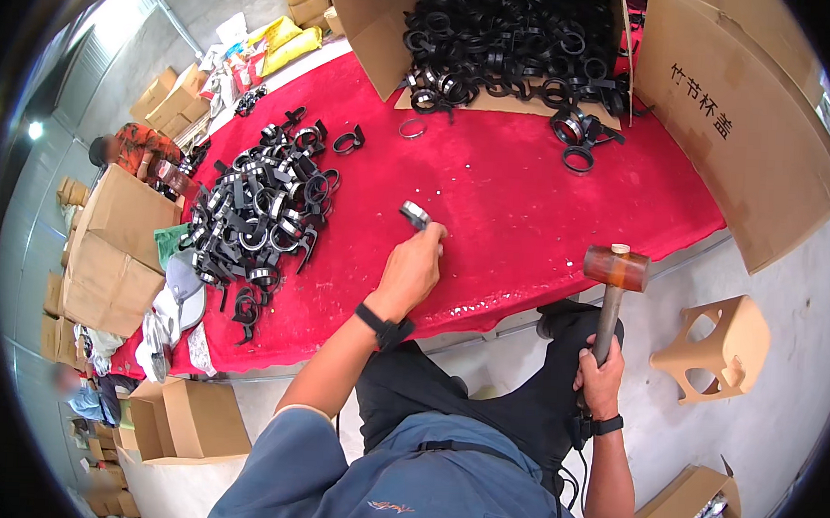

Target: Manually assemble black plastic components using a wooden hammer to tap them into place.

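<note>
Over the red-covered table, my left hand [409, 270] is closed on a black ring with a silver metal band [415, 215], pinched at the fingertips; part of it is hidden by the fingers. My right hand [602, 376] grips the handle of a mallet [616, 268], whose brownish-red head points up beside the table's near edge. To the left of my left hand lies a heap of similar black rings [264, 206], many with silver bands and strap-like tabs. One loose black ring [349, 140] and a thin metal ring [412, 128] lie farther back.
A tipped cardboard box [374, 35] spills black rings at the back, its large flap [745, 125] standing at the right. The red cloth [492, 198] covers the table. A tan stool [745, 343] and a parts box [692, 498] stand right. Two people are at the far left.
</note>
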`<state>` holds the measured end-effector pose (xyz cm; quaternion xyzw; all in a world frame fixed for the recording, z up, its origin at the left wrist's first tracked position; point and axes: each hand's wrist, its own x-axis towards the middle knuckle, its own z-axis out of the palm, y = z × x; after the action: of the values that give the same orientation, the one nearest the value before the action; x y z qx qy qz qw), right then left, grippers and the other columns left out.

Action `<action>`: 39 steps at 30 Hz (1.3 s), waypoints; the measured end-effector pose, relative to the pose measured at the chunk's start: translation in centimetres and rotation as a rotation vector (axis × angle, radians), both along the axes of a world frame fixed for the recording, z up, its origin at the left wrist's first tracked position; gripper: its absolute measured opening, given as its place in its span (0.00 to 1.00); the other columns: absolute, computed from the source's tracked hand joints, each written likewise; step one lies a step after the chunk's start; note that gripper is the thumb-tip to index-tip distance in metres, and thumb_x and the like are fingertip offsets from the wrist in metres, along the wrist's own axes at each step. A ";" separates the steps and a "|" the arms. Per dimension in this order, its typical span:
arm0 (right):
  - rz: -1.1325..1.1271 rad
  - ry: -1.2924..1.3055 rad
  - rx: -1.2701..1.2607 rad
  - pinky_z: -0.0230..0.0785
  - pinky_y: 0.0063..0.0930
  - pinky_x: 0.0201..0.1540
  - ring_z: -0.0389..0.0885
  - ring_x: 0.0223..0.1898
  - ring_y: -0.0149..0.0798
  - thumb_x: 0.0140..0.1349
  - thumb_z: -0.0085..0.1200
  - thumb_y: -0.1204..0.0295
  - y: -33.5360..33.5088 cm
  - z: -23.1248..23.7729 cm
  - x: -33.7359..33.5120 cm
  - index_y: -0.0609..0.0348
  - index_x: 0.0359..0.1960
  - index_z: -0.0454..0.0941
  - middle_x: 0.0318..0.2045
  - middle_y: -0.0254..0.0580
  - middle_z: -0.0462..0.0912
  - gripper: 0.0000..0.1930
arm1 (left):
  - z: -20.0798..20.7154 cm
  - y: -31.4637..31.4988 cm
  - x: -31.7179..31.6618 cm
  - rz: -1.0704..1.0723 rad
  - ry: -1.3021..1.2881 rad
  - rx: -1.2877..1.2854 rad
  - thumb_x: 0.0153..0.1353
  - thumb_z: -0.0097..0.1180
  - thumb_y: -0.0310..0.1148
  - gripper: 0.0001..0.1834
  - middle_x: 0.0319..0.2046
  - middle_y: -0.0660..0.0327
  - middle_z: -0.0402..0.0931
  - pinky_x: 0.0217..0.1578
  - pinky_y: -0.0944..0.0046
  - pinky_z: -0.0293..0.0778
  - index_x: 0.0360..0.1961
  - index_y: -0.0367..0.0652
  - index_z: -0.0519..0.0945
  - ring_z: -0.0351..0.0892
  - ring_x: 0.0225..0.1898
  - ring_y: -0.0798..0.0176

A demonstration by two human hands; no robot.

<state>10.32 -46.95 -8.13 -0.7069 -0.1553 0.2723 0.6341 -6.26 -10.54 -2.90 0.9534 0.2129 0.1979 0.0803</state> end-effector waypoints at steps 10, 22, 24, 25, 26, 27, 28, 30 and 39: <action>0.017 -0.014 -0.041 0.67 0.26 0.17 0.72 0.14 0.28 0.68 0.57 0.78 0.0 0.2 -0.1 0.62 0.47 0.73 0.20 0.33 0.74 0.09 | 0.6 -10.0 -7.3 0.246 -0.609 -1.418 0.79 0.56 0.29 0.14 0.48 0.42 0.87 0.42 0.58 0.89 0.57 0.38 0.66 0.92 0.45 0.51; 0.127 -0.372 -0.225 0.68 0.26 0.19 0.73 0.15 0.28 0.65 0.57 0.77 0.2 0.5 -0.9 0.61 0.54 0.73 0.24 0.33 0.74 0.16 | -5.2 -13.8 -8.8 0.307 -0.518 -1.478 0.84 0.48 0.41 0.21 0.54 0.51 0.84 0.49 0.56 0.87 0.61 0.32 0.78 0.86 0.57 0.56; 0.189 -0.270 -0.226 0.68 0.25 0.19 0.73 0.17 0.27 0.65 0.58 0.76 0.2 2.4 -2.6 0.62 0.60 0.72 0.28 0.34 0.76 0.21 | -7.1 -13.4 -8.1 0.212 -0.542 -1.474 0.85 0.48 0.39 0.19 0.53 0.53 0.84 0.52 0.56 0.87 0.59 0.32 0.79 0.86 0.56 0.57; 0.185 -0.163 -0.210 0.70 0.27 0.24 0.75 0.21 0.28 0.64 0.58 0.75 0.8 3.8 -3.7 0.63 0.60 0.73 0.28 0.35 0.76 0.22 | -7.5 -13.4 -7.6 0.228 -0.546 -1.482 0.85 0.48 0.39 0.19 0.53 0.53 0.84 0.52 0.56 0.87 0.59 0.32 0.79 0.86 0.56 0.57; 0.178 -0.055 -0.197 0.71 0.28 0.28 0.77 0.24 0.29 0.64 0.58 0.75 1.3 4.5 -4.8 0.63 0.61 0.74 0.29 0.36 0.77 0.23 | -7.8 -13.6 -7.0 0.195 -0.571 -1.478 0.85 0.48 0.39 0.19 0.52 0.53 0.84 0.54 0.56 0.86 0.58 0.32 0.80 0.86 0.56 0.58; 0.166 -0.025 -0.174 0.70 0.27 0.27 0.76 0.24 0.28 0.64 0.58 0.75 1.4 4.2 -5.4 0.64 0.63 0.73 0.28 0.36 0.78 0.24 | -8.2 -13.7 -6.2 0.149 -0.594 -1.476 0.85 0.49 0.38 0.18 0.51 0.53 0.85 0.55 0.56 0.86 0.58 0.32 0.80 0.86 0.56 0.59; 0.193 -0.147 -0.164 0.68 0.26 0.24 0.74 0.22 0.26 0.67 0.58 0.74 1.8 3.1 -5.7 0.65 0.63 0.72 0.27 0.34 0.77 0.23 | -8.5 -13.9 -5.6 0.152 -0.598 -1.487 0.85 0.49 0.38 0.18 0.51 0.53 0.85 0.55 0.56 0.86 0.58 0.32 0.80 0.86 0.56 0.59; 0.282 -0.056 -0.251 0.69 0.27 0.25 0.74 0.22 0.26 0.69 0.58 0.74 1.9 4.0 -6.4 0.65 0.64 0.72 0.27 0.33 0.77 0.23 | -8.8 -14.1 -4.6 0.121 -0.629 -1.536 0.85 0.49 0.38 0.18 0.51 0.53 0.85 0.58 0.56 0.85 0.57 0.32 0.80 0.86 0.56 0.59; 0.370 -0.060 -0.408 0.76 0.31 0.31 0.80 0.25 0.33 0.79 0.56 0.55 1.3 4.0 -7.6 0.61 0.72 0.67 0.28 0.39 0.79 0.29 | -10.2 -15.5 -4.1 0.055 -0.621 -1.409 0.85 0.48 0.37 0.18 0.51 0.53 0.86 0.58 0.57 0.83 0.55 0.30 0.80 0.87 0.55 0.60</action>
<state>2.76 -45.68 -4.09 -0.7873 -0.2427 0.3880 0.4133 -10.35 -26.02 -13.10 0.5722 0.2799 0.2761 0.7197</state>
